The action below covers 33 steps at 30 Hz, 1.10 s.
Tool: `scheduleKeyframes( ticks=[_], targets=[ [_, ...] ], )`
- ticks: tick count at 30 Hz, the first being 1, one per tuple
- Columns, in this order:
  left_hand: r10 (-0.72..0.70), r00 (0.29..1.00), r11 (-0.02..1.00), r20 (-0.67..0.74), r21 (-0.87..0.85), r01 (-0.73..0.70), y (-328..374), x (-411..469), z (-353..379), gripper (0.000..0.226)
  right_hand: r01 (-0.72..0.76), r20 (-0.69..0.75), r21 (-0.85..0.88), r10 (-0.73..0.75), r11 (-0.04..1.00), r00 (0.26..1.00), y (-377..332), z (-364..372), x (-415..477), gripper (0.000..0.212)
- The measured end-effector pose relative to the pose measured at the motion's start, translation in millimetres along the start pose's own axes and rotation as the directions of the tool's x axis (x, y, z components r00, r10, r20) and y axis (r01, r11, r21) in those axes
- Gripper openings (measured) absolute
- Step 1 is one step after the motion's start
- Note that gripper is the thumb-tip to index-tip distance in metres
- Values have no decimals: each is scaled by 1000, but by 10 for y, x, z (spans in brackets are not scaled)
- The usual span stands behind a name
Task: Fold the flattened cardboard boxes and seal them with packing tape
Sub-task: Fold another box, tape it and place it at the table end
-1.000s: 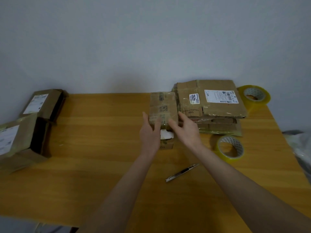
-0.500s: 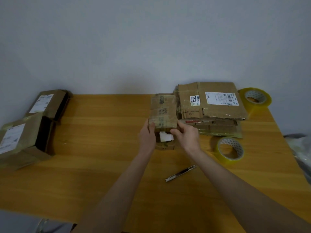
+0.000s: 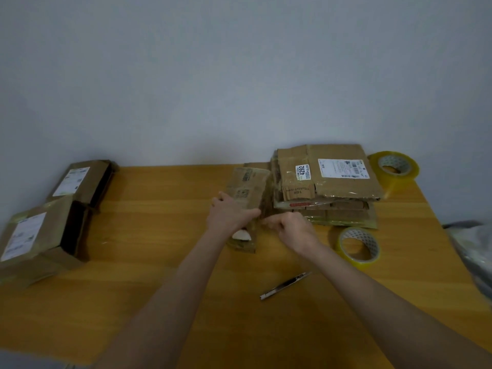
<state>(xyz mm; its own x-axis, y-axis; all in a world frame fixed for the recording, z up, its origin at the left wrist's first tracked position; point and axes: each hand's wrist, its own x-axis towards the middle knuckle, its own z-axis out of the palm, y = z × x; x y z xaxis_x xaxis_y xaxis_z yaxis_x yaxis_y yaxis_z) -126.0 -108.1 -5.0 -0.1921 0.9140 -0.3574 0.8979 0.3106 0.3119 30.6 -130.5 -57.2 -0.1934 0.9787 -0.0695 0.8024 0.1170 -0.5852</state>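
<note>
1. while the wooden table [image 3: 159, 288] carried everything, its limits mattered: the far edge met the wall, the right edge ran close behind the tape, and the widest bare stretch lay near and left of centre.
2. a stack of flattened boxes [image 3: 343, 182] sat far right, several deep. it looked stiff across the panels and floppy at the torn flaps.
3. one folded box [image 3: 40, 235] and a second folded box [image 3: 80, 179] stood at the left edge, well apart from the work.
4. the small box [image 3: 249, 190] was held mid-table, just beside the stack's left side. i judged it light, thin card, slick where old tape covered it, and best taken by its long side walls rather than a flap.
5. the left hand [image 3: 229, 217] wrapped its fingers over the box's near left part. the right hand [image 3: 295, 230], fingers bent, seemed to pinch the near right corner, though blur softened this.
6. one tape roll [image 3: 359, 247] lay just right of the right wrist. the far tape roll [image 3: 394, 166] sat at the table's far right corner, where a careless sweep might knock it off.
7. a utility knife [image 3: 285, 285] lay near, between the forearms.
</note>
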Motion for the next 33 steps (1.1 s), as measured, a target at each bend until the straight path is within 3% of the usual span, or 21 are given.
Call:
scheduleKeyframes(
  ticks=[3,6,9,11,12,14,16,18,19,20,22,25,27,29,31,33],
  targets=[
    [159,987,974,12,162,-159,-195,37,-280,114,-90,-170,345,156,934,973,-22,-311,64,39],
    [395,918,869,46,307,-389,-410,5,-608,117,-87,-124,672,227,736,966,-109,-666,163,66],
    [603,785,674,138,438,-595,-449,-95,-797,119,-104,47,663,97,741,994,-197,-879,246,75],
    [660,735,577,154,523,-627,-404,-123,-856,115,-147,173,609,51,779,984,-203,-901,310,61],
    [673,727,563,134,546,-621,-403,-99,-849,110,-168,197,592,62,788,979,-191,-862,333,48],
    [694,720,631,-17,496,-597,-463,-15,-741,91,-214,167,587,142,781,976,-168,-705,351,26],
    [576,772,811,-269,308,-497,-539,57,-486,74,-275,125,526,246,805,961,-113,-483,330,21],
    [258,901,953,-349,-60,-296,-538,45,-138,68,-313,149,462,275,830,950,-85,-260,230,24],
    [111,955,929,-275,-312,-198,-510,5,14,64,-320,164,453,275,832,947,-80,-157,169,27],
    [34,983,832,-179,-541,-127,-473,-32,147,59,-320,176,466,268,825,947,-63,-58,131,30],
    [13,996,652,-83,-755,-72,-373,-127,296,50,-289,177,526,230,800,957,-76,43,50,27],
    [18,979,676,-205,-718,-163,-283,-182,342,44,-243,105,542,222,805,969,-128,40,30,18],
    [54,942,707,-331,-654,-270,-232,-200,283,45,-190,30,517,204,835,978,-143,-21,34,26],
    [108,898,710,-427,-598,-371,-145,-219,167,48,-120,-57,615,197,779,979,-152,-79,13,39],
    [158,867,726,-472,-539,-426,-76,-189,126,48,-82,-126,688,229,721,965,-148,-121,-24,38],
    [183,886,797,-427,-462,-388,-22,-127,159,48,-135,-140,668,301,732,943,-125,-109,-39,34]
  ],
)
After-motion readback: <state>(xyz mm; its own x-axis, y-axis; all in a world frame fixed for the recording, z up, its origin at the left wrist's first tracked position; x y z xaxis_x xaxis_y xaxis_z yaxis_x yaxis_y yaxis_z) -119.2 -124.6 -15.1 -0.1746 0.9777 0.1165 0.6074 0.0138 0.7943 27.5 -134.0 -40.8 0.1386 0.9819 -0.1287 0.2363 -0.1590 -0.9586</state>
